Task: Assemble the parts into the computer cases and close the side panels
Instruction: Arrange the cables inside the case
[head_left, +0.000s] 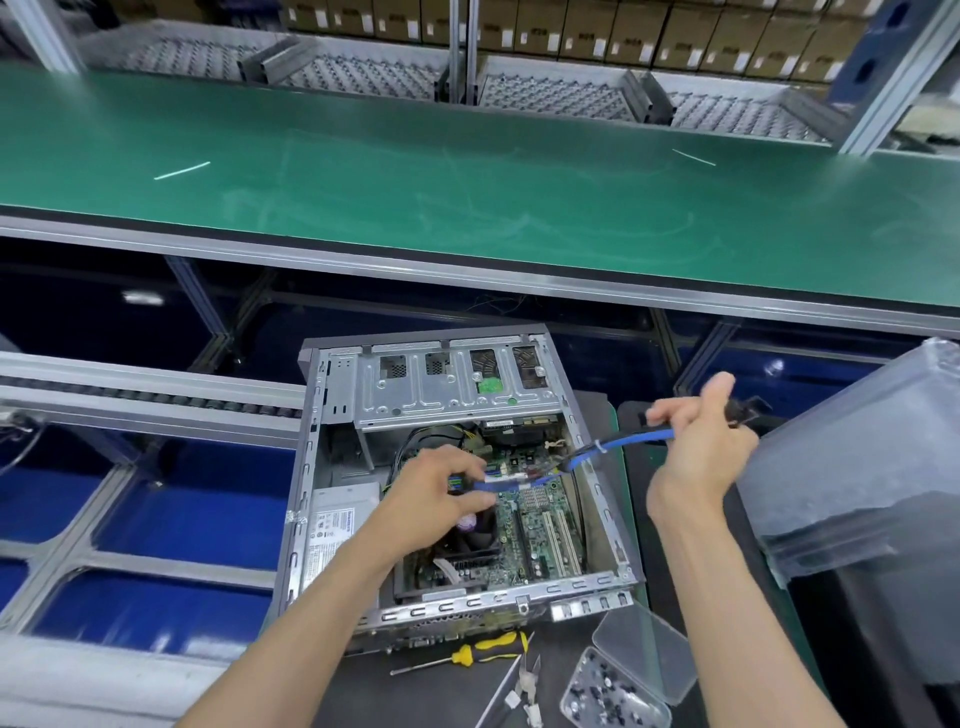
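An open grey computer case (306, 467) lies on its side in front of me, with its motherboard (540, 535), drive cage (457, 389) and power supply (337, 519) exposed. A blue flat cable (623, 442) runs across the case's right side. My left hand (436, 499) is inside the case and pinches one end of the cable above the board. My right hand (696, 447) is raised past the case's right wall and grips the cable's other end, near a black connector.
A yellow-handled screwdriver (467, 657), cutters (527, 680) and an open clear box of screws (613, 696) lie below the case. Clear plastic trays (857, 467) stand at the right. A green conveyor belt (467, 182) runs behind, a roller rail (156, 395) at the left.
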